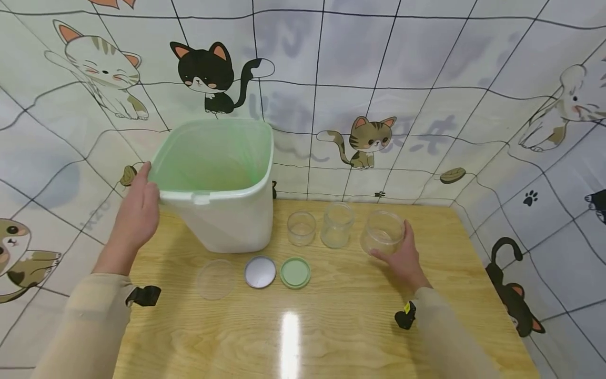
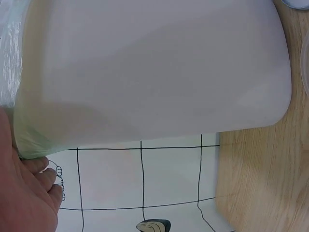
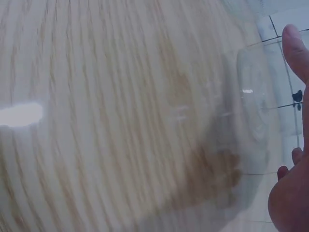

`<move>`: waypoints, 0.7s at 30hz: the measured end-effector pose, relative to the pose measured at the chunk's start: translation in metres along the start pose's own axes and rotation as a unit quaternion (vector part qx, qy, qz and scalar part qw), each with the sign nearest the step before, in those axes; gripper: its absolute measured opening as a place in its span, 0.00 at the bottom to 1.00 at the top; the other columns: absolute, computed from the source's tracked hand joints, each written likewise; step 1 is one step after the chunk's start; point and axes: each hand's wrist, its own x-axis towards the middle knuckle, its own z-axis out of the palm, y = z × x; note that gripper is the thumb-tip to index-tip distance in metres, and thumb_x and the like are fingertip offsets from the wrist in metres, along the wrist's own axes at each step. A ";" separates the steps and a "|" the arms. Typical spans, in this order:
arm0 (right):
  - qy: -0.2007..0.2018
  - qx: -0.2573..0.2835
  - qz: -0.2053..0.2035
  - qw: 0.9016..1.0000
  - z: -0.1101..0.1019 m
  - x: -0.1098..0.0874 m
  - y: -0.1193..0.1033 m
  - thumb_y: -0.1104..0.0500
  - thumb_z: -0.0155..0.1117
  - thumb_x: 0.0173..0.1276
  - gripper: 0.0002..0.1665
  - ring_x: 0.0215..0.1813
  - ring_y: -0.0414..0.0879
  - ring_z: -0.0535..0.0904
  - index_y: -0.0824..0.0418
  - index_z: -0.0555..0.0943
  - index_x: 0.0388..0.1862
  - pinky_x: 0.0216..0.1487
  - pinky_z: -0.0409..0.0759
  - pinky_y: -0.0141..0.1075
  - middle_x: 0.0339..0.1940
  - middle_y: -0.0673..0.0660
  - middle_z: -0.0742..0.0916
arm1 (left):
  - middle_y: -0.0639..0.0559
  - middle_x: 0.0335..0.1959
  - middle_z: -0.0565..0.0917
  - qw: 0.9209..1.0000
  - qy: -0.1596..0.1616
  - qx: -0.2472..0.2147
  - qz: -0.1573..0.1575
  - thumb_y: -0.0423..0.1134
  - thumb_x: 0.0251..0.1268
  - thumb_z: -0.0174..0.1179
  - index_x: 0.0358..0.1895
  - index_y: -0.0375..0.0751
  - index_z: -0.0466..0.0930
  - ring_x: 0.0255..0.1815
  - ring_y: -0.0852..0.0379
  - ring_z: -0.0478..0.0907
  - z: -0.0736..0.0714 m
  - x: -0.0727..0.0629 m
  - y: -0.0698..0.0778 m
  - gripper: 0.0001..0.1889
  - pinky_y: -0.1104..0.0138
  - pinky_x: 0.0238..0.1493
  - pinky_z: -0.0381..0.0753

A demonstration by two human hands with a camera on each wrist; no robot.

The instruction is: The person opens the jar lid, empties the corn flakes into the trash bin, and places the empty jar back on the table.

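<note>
A white trash bin [image 1: 232, 226] lined with a thin green bag [image 1: 213, 158] stands at the back left of the wooden table. My left hand [image 1: 142, 210] grips its rim at the left corner; in the left wrist view, the fingers [image 2: 46, 179] curl under the bagged edge. On the right, my right hand [image 1: 402, 258] holds a wide clear jar [image 1: 382, 231], thumb at the front and fingers around the right side. The right wrist view looks through the jar's clear wall [image 3: 251, 96] at wood grain, the thumb [image 3: 294, 48] close to it.
Left of the held jar stand a tall clear jar [image 1: 337, 226] and a small one [image 1: 301, 229]. In front lie a clear lid [image 1: 215, 279], a white lid [image 1: 260, 272] and a green lid [image 1: 295, 272]. A cat-print sheet [image 1: 293, 105] rises behind the table [image 1: 341, 316].
</note>
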 end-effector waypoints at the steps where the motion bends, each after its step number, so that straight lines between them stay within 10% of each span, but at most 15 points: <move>1: 0.003 -0.017 -0.009 1.000 -0.004 0.001 -0.002 0.38 0.78 0.49 0.78 0.77 0.70 0.49 0.44 0.28 0.80 0.69 0.50 0.72 0.81 0.63 0.48 | 0.42 0.81 0.42 1.000 -0.003 -0.003 -0.001 0.50 0.77 0.20 0.79 0.53 0.29 0.79 0.34 0.40 -0.001 -0.001 -0.001 0.31 0.35 0.74 0.41; 5: 0.005 -0.075 -0.054 0.996 -0.021 0.005 -0.012 0.37 0.76 0.52 0.73 0.78 0.69 0.48 0.51 0.35 0.81 0.67 0.48 0.74 0.81 0.65 0.51 | 0.28 0.76 0.52 1.000 -0.026 -0.012 -0.014 0.57 0.77 0.19 0.76 0.64 0.17 0.73 0.25 0.54 -0.004 -0.005 -0.006 0.31 0.32 0.69 0.52; 11: 0.008 -0.163 -0.115 0.980 -0.046 0.007 -0.030 0.36 0.71 0.57 0.64 0.78 0.70 0.48 0.54 0.45 0.81 0.66 0.45 0.74 0.81 0.66 0.50 | 0.34 0.79 0.46 0.996 -0.063 -0.024 -0.050 0.61 0.74 0.12 0.68 0.71 0.05 0.67 0.17 0.56 -0.006 -0.014 -0.026 0.30 0.28 0.65 0.52; 16: 0.007 -0.230 -0.170 0.958 -0.054 0.004 -0.047 0.34 0.66 0.60 0.59 0.79 0.67 0.44 0.51 0.48 0.80 0.68 0.36 0.76 0.81 0.65 0.49 | 0.25 0.77 0.35 0.990 -0.125 0.026 -0.057 0.60 0.76 0.16 0.72 0.50 0.08 0.72 0.18 0.39 0.002 -0.026 -0.054 0.36 0.25 0.64 0.44; 21: -0.008 -0.284 -0.192 0.939 -0.052 -0.001 -0.065 0.31 0.63 0.60 0.59 0.80 0.67 0.40 0.48 0.46 0.81 0.67 0.32 0.77 0.82 0.62 0.48 | 0.20 0.74 0.44 0.973 -0.157 0.165 -0.039 0.62 0.77 0.26 0.77 0.33 0.29 0.72 0.20 0.46 0.026 -0.043 -0.076 0.42 0.27 0.63 0.50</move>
